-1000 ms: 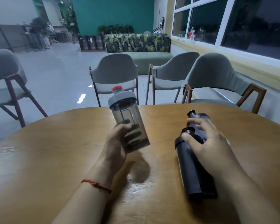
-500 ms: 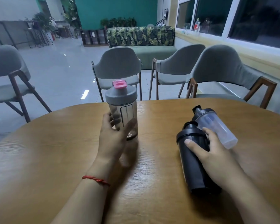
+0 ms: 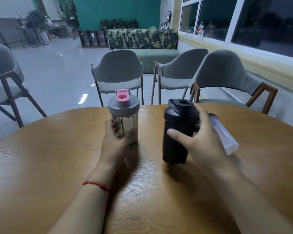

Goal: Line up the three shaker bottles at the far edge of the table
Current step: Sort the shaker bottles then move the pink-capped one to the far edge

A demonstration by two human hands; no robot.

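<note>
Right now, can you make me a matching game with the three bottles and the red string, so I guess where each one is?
Things:
1. pink-cap bottle
2. black bottle
3. clear bottle
4. red string

Places or states:
A. lying on its side on the table, behind the right hand
B. tied around the left wrist
C. upright, with the left hand around it
D. gripped by the right hand, tilted a little

Pairs: 1-C, 2-D, 3-A, 4-B
</note>
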